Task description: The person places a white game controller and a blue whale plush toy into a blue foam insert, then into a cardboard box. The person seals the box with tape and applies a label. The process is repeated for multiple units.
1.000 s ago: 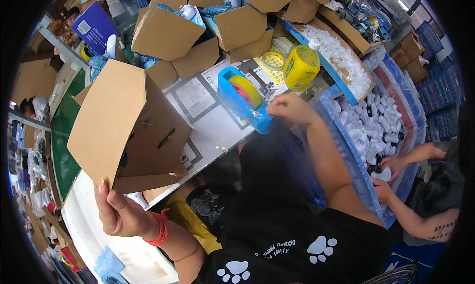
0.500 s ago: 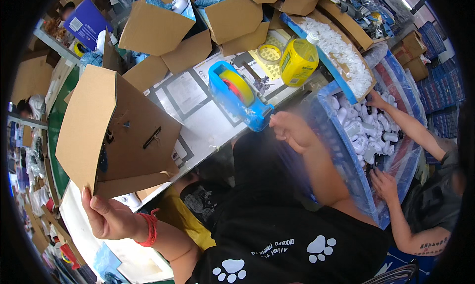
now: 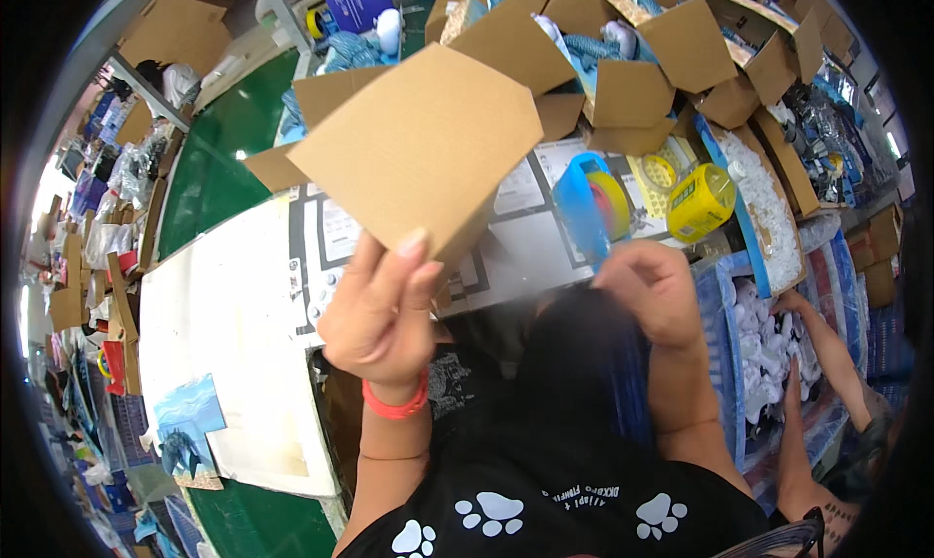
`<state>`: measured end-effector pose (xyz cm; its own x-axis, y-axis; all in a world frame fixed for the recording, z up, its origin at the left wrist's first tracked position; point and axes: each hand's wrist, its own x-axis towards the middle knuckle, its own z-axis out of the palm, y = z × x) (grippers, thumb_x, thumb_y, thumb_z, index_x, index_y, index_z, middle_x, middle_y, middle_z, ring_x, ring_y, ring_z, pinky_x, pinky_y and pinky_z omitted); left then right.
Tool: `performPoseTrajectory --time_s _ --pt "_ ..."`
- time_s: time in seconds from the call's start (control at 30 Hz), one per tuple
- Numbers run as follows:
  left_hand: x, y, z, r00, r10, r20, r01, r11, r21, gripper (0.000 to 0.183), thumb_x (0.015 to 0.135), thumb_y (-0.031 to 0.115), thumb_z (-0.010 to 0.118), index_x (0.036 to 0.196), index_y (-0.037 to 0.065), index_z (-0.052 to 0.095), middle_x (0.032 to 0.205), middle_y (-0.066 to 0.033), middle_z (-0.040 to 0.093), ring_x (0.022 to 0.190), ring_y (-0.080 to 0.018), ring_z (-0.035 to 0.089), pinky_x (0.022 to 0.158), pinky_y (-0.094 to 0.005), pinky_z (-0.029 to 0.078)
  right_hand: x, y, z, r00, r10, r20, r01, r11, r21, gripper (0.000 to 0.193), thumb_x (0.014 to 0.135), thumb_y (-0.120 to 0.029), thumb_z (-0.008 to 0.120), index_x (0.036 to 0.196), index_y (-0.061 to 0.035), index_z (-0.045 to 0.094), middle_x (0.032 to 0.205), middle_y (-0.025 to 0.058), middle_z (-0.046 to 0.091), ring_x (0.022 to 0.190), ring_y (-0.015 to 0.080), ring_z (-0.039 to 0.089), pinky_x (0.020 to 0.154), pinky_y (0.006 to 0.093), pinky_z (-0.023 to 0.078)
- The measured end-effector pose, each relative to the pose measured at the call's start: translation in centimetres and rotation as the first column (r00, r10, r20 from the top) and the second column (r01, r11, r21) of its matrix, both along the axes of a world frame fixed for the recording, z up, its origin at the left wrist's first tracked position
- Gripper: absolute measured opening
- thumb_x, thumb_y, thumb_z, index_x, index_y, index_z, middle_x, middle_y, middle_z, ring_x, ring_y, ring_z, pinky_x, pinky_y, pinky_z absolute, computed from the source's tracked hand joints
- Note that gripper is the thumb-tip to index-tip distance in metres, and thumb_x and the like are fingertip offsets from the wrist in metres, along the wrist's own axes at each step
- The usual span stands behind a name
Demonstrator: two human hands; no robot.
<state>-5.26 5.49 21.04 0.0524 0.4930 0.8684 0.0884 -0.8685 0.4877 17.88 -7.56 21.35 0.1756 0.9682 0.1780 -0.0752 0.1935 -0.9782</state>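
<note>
White bench top curves along the near left, a blue sea-picture card lying at its edge. Just ahead of the person's body, the left hand's grip is clamped on the lower corner of a cardboard carton, held tilted above the bench. The right hand's grip is drawn together, fingers curled by the near end of a blue tape dispenser; whether they pinch any tape I cannot tell. I'd judge the carton partway along: it is already folded into shape, yet no tape strip shows on the face turned upward, so sealing looks still left. Beyond the dispenser stands a yellow bottle, and off to the right a co-worker reaches into a film-lined bin. Farther back, open cartons crowd together, their flaps up, unsealed too; a green surface and cluttered shelving recede at left.
</note>
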Motion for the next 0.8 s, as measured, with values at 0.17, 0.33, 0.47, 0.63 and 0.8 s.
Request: performPoseTrajectory --time_s 0.17,0.33,0.47,0.63,0.8 --pt "0.5 -0.8 0.4 1.0 0.016 -0.002 -0.016 0.998 0.068 0.027 0.084 -0.003 0.077 0.111 -0.003 0.075 0.115 -0.033 0.069 0.092 -0.0306 0.075 0.076 -0.027 0.056 -5.3 4.1 5.4 0.963 0.26 -0.069 -0.242 0.95 0.196 0.015 0.101 -0.014 0.066 0.099 0.0008 0.07 0.092 0.0025 0.071 0.084 0.007 0.063 0.076 0.0231 0.051" --pt "1.4 -1.7 -0.1 0.999 0.034 0.024 -0.036 0.997 0.072 0.028 0.084 -0.001 0.078 0.112 -0.002 0.075 0.118 -0.0329 0.068 0.092 -0.0307 0.075 0.076 -0.0277 0.056 -7.0 4.4 5.9 0.951 0.241 -0.193 -0.229 0.97 0.082 0.021 0.101 -0.018 0.066 0.098 0.0013 0.072 0.089 0.0034 0.072 0.083 0.0085 0.065 0.074 0.0253 0.052" --pt "1.7 -2.5 -0.3 0.999 0.048 0.012 -0.049 0.997 0.062 0.029 0.084 0.0 0.079 0.112 -0.002 0.075 0.12 -0.0341 0.066 0.093 -0.0327 0.075 0.077 -0.0293 0.057 -7.2 4.1 6.4 0.998 0.036 0.052 -0.029 0.992 -0.124 0.031 0.1 -0.027 0.068 0.092 0.0026 0.072 0.083 0.0045 0.072 0.078 0.0085 0.064 0.071 0.0244 0.051" --pt "2.6 -3.1 -0.7 0.999 0.037 0.028 -0.039 0.996 0.081 0.03 0.084 -0.001 0.078 0.114 -0.002 0.075 0.122 -0.0342 0.065 0.098 -0.0358 0.074 0.081 -0.0318 0.057 -6.7 4.2 5.1 0.998 0.009 -0.059 -0.022 0.976 -0.215 0.036 0.097 -0.035 0.07 0.082 -0.0027 0.071 0.068 -0.002 0.06 0.058 0.003 0.048 0.051 0.0208 0.036" --pt "2.6 -3.3 -0.8 0.999 0.044 0.014 -0.045 0.997 0.07 0.032 0.084 -0.003 0.078 0.116 -0.001 0.074 0.122 -0.0347 0.065 0.1 -0.0367 0.074 0.083 -0.0321 0.057 -6.1 4.9 3.4 0.989 0.08 -0.127 -0.112 0.958 -0.265 0.032 0.098 -0.033 0.07 0.085 -0.004 0.07 0.069 -0.0036 0.057 0.055 0.0014 0.043 0.047 0.0213 0.03"
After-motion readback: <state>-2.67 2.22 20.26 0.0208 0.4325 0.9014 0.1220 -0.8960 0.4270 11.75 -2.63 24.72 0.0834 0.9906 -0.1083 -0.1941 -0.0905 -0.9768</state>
